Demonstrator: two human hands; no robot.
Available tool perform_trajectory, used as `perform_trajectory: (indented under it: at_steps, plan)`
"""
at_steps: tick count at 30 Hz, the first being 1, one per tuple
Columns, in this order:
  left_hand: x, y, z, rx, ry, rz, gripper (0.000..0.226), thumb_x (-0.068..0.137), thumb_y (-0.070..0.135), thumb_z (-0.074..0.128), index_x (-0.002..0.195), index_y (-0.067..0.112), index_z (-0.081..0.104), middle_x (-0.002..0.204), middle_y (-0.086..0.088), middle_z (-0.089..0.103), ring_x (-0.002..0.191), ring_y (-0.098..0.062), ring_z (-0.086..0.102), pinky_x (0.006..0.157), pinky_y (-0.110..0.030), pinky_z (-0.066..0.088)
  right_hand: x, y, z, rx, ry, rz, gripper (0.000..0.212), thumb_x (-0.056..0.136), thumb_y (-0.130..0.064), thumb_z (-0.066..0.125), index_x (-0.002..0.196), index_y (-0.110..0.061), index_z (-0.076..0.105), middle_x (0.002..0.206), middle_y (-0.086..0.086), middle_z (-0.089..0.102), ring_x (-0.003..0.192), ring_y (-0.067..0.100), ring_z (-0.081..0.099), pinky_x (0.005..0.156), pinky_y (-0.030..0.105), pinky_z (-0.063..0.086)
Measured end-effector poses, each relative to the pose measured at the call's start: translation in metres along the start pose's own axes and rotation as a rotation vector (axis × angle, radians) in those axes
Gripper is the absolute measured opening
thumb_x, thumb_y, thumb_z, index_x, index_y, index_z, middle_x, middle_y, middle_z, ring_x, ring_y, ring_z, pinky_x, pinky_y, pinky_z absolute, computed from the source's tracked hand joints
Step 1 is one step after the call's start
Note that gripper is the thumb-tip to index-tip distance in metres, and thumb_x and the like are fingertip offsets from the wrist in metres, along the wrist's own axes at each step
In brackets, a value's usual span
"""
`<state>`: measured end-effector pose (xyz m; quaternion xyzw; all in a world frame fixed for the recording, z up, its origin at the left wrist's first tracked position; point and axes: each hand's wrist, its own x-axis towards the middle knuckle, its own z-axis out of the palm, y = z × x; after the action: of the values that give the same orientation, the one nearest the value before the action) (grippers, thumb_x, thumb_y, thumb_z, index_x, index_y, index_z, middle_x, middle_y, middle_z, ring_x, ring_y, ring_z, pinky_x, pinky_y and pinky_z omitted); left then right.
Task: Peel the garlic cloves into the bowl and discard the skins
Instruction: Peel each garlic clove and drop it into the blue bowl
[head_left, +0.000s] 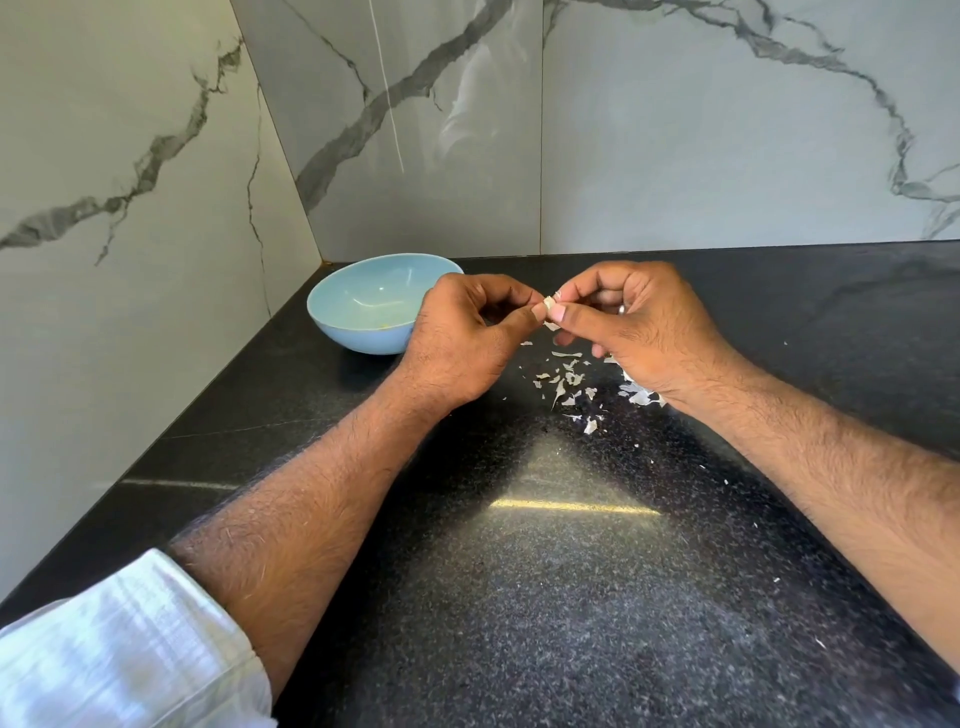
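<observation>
Garlic clove (549, 304) pinched between fingertips of left hand (462, 338) and right hand (644, 327), both curled, raised over countertop (519, 597). Skins (569, 387) scattered beneath; blue bowl (363, 306) far left.

Both forearms reach forward and converge, the hands meeting thumb to thumb. The left hand (467, 338) has its fingers (498, 293) curled inward, thumb extended toward the other hand. The right hand (644, 327) curls likewise, thumb and forefinger pinching a small pale scrap between the fingertips (a ring shows on one finger). A white sleeve (124, 649) is rolled back on the left forearm.
</observation>
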<state>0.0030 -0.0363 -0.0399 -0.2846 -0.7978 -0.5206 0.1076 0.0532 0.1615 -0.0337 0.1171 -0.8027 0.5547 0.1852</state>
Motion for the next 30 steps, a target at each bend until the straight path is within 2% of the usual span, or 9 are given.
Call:
perform_trajectory:
  at_steps: [2, 6, 9, 11, 16, 19, 24, 30]
  plan:
    - [-0.0005, 0.0008, 0.0006, 0.038, 0.014, 0.004, 0.005, 0.096, 0.022, 0.080, 0.093, 0.021, 0.083, 0.074, 0.014, 0.075, 0.065, 0.001, 0.062, 0.063, -0.017, 0.048, -0.0002, 0.0004, 0.0003, 0.004, 0.011, -0.007, 0.010, 0.090, -0.014, 0.082, 0.097, -0.009, 0.077, 0.085, 0.003, 0.080, 0.074, 0.019, 0.079, 0.058, 0.023, 0.057]
    - [-0.0018, 0.0048, 0.0007, 0.031, 0.010, -0.009, 0.006, 0.095, 0.022, 0.081, 0.090, 0.021, 0.084, 0.078, 0.005, 0.078, 0.068, -0.006, 0.066, 0.065, -0.020, 0.052, 0.0011, 0.0008, -0.0014, 0.013, 0.051, -0.035, 0.012, 0.087, -0.009, 0.084, 0.097, -0.007, 0.077, 0.081, 0.005, 0.080, 0.072, 0.021, 0.079, 0.061, 0.020, 0.056]
    - [-0.0026, 0.0079, 0.0018, -0.074, 0.009, -0.093, 0.008, 0.095, 0.020, 0.081, 0.088, 0.016, 0.082, 0.073, -0.003, 0.075, 0.066, -0.008, 0.060, 0.064, -0.022, 0.050, 0.0017, 0.0031, -0.0020, 0.005, 0.049, -0.052, 0.014, 0.085, -0.007, 0.086, 0.097, -0.009, 0.079, 0.083, 0.005, 0.080, 0.074, 0.022, 0.079, 0.071, 0.028, 0.063]
    - [-0.0022, 0.0088, 0.0014, -0.161, 0.014, -0.171, 0.007, 0.095, 0.019, 0.081, 0.089, 0.015, 0.082, 0.075, -0.002, 0.075, 0.070, -0.009, 0.063, 0.068, -0.023, 0.052, 0.0020, 0.0039, -0.0020, -0.002, 0.046, -0.055, 0.014, 0.085, -0.006, 0.085, 0.097, -0.010, 0.079, 0.083, 0.005, 0.079, 0.076, 0.022, 0.079, 0.077, 0.033, 0.065]
    - [-0.0005, 0.0072, -0.0008, -0.291, -0.027, -0.322, 0.004, 0.093, 0.018, 0.081, 0.090, 0.016, 0.082, 0.082, -0.001, 0.078, 0.082, -0.014, 0.069, 0.082, -0.035, 0.058, 0.0018, 0.0040, -0.0012, 0.007, 0.016, -0.069, 0.016, 0.085, -0.006, 0.085, 0.099, -0.011, 0.079, 0.085, 0.007, 0.079, 0.079, 0.025, 0.078, 0.082, 0.037, 0.065]
    - [-0.0004, 0.0064, -0.0006, -0.295, -0.036, -0.324, 0.006, 0.094, 0.017, 0.081, 0.088, 0.017, 0.082, 0.081, -0.001, 0.078, 0.082, -0.015, 0.069, 0.081, -0.035, 0.058, 0.0007, 0.0045, 0.0002, -0.026, -0.002, -0.080, 0.016, 0.086, -0.007, 0.084, 0.100, -0.012, 0.079, 0.085, 0.005, 0.079, 0.081, 0.024, 0.078, 0.082, 0.037, 0.065]
    - [-0.0006, 0.0078, 0.0005, -0.293, -0.040, -0.309, 0.007, 0.097, 0.014, 0.077, 0.098, 0.009, 0.080, 0.082, -0.002, 0.077, 0.081, -0.013, 0.069, 0.078, -0.028, 0.059, -0.0012, 0.0025, 0.0013, -0.020, 0.005, -0.088, 0.018, 0.086, -0.010, 0.085, 0.101, -0.008, 0.078, 0.084, 0.003, 0.080, 0.077, 0.018, 0.079, 0.075, 0.028, 0.064]
    - [-0.0005, 0.0084, 0.0017, -0.258, -0.030, -0.312, 0.006, 0.096, 0.015, 0.078, 0.098, 0.010, 0.081, 0.080, 0.000, 0.077, 0.081, -0.014, 0.069, 0.080, -0.031, 0.060, -0.0013, 0.0032, 0.0031, -0.161, 0.077, -0.118, 0.015, 0.084, -0.014, 0.088, 0.097, -0.017, 0.081, 0.082, -0.003, 0.078, 0.076, 0.017, 0.076, 0.072, 0.034, 0.066]
